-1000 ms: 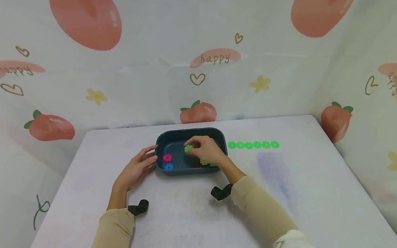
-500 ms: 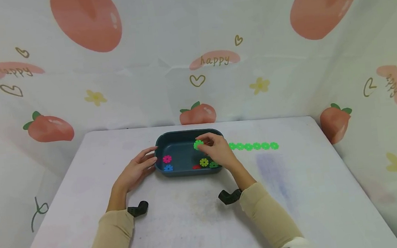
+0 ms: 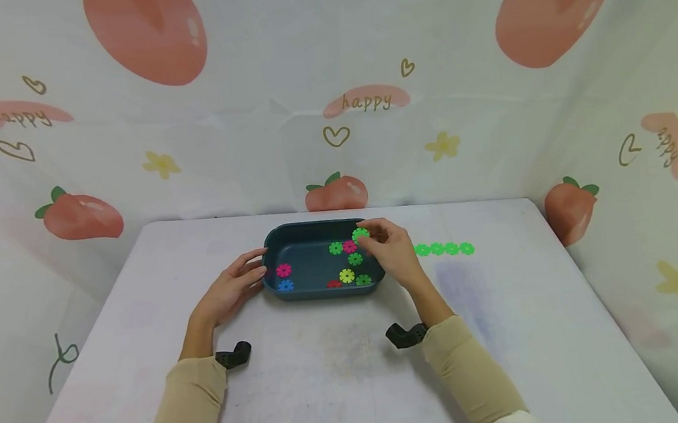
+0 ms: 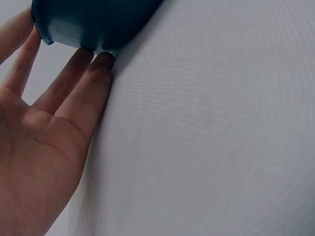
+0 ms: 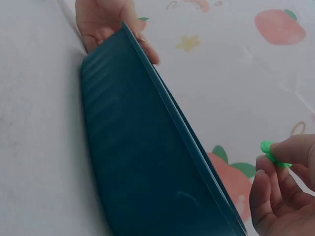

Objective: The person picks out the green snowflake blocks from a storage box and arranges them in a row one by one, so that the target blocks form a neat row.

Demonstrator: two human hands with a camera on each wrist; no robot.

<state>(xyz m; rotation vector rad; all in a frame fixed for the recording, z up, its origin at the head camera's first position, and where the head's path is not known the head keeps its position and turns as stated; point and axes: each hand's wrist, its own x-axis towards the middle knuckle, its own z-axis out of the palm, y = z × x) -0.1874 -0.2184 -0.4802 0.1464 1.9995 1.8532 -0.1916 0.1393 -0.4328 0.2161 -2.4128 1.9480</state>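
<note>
Fingers of the left hand [image 3: 228, 295] touch the left end of the dark teal tray [image 3: 322, 294]; in the left wrist view the left hand [image 4: 47, 132] has extended fingertips against the tray wall [image 4: 88, 24]. Over the tray's right end, the right hand [image 3: 395, 252] pinches a bright green flower piece [image 3: 360, 235] between thumb and fingers. The right wrist view shows this green piece [image 5: 273, 153] edge-on in the right hand [image 5: 288, 189], above the tray rim. Inside the tray lie a pink piece [image 3: 283, 270], a blue piece [image 3: 285, 285], a yellow piece [image 3: 347, 276] and several green, pink and red ones.
A row of bright green flower pieces [image 3: 437, 249] lies on the white table [image 3: 330, 376] to the right of the tray, its left end hidden behind the right hand. A printed cloth [image 3: 272, 156] hangs behind the table.
The right hand has moved right and slightly up with the green piece, from mid-tray to its right end, uncovering pieces in the tray. The left hand stays at the tray.
</note>
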